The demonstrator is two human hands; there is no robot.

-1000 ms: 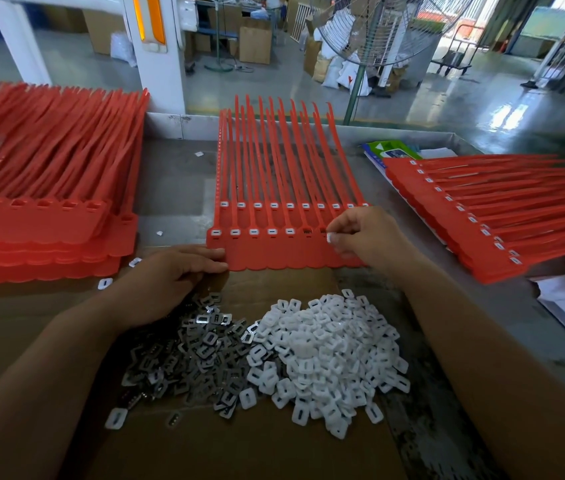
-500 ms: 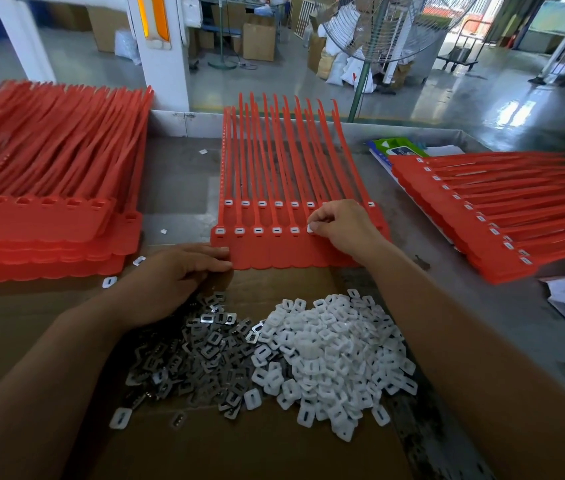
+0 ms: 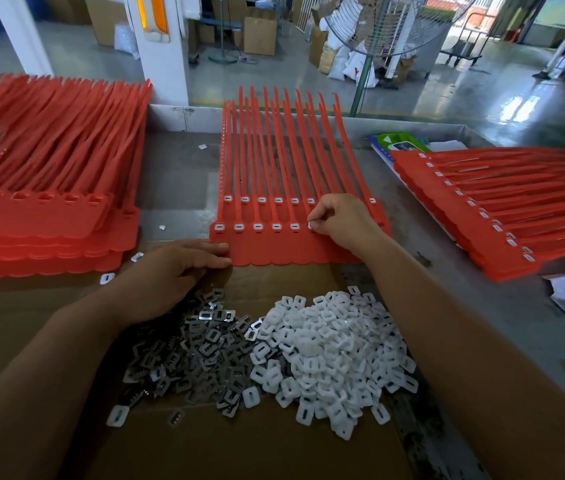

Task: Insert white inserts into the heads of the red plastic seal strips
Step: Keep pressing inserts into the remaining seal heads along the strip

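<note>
Head view: in the middle of the surface, the sheet of red seal strips lies flat with its heads toward the person, and five near-row heads are already filled white. The right hand is over the sixth head, its grip pinched on a white insert right at the socket. The left hand lies flat, grip loose, fingertips pressing the sheet's near-left corner. Nearer, on cardboard, the pile of white inserts sits beside grey metal clips.

Red seal strips, white inserts, grey metal clips.
</note>
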